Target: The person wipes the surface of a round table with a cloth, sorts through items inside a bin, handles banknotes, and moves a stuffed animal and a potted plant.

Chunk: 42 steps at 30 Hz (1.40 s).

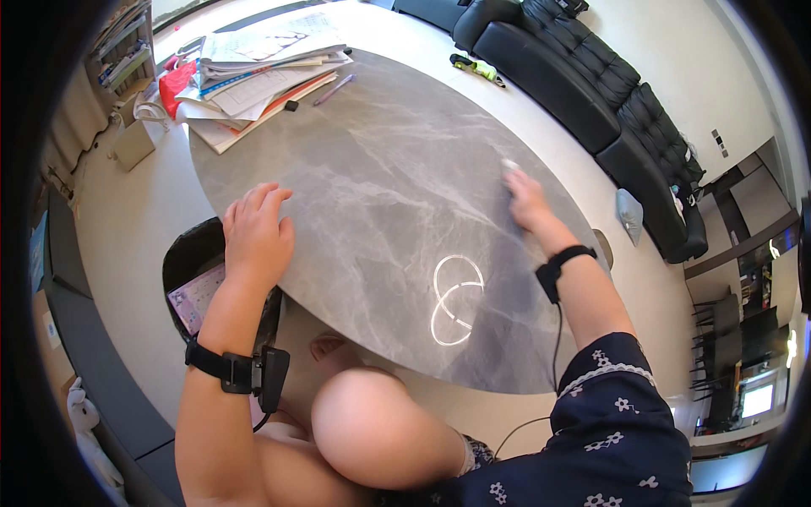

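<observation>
My left hand (260, 231) is at the near left edge of the grey marbled oval table (380, 209), fingers slightly apart and nothing in them. Out over the far right side of the tabletop reaches my right hand (527, 199), somewhat blurred. At its fingertips is a small white object (509, 165), too blurred to identify. Black straps with devices are around both forearms: a left wrist device (272, 380) and a right wrist device (549, 279). A cable hangs from each.
A stack of papers and books (266, 70) lies at the table's far left, with a purple pen (334, 90) and a small black object (291, 106) beside it. A black chair (190, 244) holding a pink printed item (199, 298) stands left. A black leather sofa (551, 82) stands beyond.
</observation>
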### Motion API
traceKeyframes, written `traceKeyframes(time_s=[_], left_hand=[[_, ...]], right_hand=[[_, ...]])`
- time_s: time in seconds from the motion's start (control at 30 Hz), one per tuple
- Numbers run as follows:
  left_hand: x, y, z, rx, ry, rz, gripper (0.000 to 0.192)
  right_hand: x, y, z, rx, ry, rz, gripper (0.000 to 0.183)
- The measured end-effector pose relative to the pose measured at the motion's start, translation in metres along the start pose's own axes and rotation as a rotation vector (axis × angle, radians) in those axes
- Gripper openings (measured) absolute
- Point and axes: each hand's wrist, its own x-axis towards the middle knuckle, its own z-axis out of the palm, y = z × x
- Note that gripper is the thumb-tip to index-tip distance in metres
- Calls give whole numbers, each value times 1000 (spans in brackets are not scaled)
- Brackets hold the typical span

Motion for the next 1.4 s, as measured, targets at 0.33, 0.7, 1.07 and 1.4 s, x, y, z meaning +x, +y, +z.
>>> traceKeyframes(time_s=[0.33, 0.7, 1.07, 1.4], left_hand=[[11, 10, 26, 78, -47, 39, 38], [14, 11, 22, 55, -62, 35, 38], [12, 10, 22, 106, -29, 73, 39], [13, 13, 19, 77, -30, 51, 41]], right_hand=[[32, 143, 55, 33, -99, 1099, 31], [199, -134, 90, 657, -214, 420, 54], [124, -79, 43, 269, -230, -152, 43], [152, -59, 36, 414, -443, 111, 42]])
